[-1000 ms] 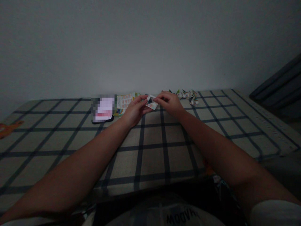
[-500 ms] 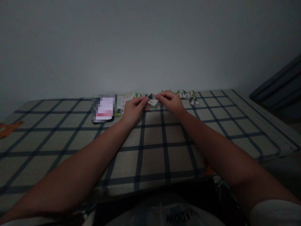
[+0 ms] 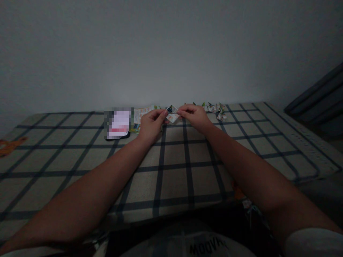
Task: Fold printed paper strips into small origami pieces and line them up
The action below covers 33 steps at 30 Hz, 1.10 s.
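Note:
Both my hands reach far out over a checked cloth surface [image 3: 171,171] and pinch one small printed piece of paper [image 3: 172,113] between them. My left hand [image 3: 151,124] grips its left edge with thumb and fingers closed. My right hand [image 3: 194,116] grips its right edge the same way. The paper is folded small and held just above the cloth, near the wall.
A phone with a lit screen [image 3: 118,124] lies left of my left hand, and printed sheets [image 3: 143,114] lie beside it. Several small folded paper pieces [image 3: 215,108] sit by the wall, right of my right hand. An orange shape [image 3: 9,145] marks the cloth's far left.
The paper piece has been turned and folded smaller between my fingers. Both hands stay in nearly the same place.

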Each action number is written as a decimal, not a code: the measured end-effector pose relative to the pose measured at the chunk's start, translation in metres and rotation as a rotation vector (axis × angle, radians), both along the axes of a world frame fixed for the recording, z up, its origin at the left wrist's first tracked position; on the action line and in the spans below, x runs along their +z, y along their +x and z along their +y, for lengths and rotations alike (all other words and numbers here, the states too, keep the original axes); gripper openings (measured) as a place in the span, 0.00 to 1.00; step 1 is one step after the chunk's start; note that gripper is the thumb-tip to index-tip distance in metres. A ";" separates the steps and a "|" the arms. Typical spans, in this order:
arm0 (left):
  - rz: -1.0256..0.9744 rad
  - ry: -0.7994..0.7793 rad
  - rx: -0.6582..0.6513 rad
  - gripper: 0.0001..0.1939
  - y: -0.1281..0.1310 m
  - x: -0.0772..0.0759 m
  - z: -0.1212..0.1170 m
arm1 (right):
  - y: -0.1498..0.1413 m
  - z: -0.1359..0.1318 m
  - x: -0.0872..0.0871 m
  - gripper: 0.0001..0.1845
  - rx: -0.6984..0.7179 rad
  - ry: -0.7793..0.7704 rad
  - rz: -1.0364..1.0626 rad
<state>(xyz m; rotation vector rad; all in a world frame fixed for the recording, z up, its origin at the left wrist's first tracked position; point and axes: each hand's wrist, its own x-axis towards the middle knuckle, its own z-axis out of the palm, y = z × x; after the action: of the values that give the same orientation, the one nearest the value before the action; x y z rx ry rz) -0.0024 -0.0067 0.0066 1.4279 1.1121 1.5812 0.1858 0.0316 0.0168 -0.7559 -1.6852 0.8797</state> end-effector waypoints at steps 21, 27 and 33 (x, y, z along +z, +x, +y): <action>0.098 -0.005 -0.143 0.13 0.000 0.005 -0.006 | -0.002 0.002 -0.008 0.16 0.135 -0.068 -0.061; 0.233 0.035 -0.092 0.14 -0.003 0.004 -0.004 | -0.005 -0.001 -0.009 0.21 0.174 -0.128 0.037; 0.284 0.079 -0.074 0.14 -0.005 0.001 0.000 | -0.003 -0.001 -0.005 0.20 0.134 -0.100 -0.069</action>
<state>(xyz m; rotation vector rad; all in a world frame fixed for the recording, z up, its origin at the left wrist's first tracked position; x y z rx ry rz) -0.0076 -0.0070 0.0075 1.7670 1.1515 1.4141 0.1833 0.0305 0.0117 -0.7538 -1.7795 1.0480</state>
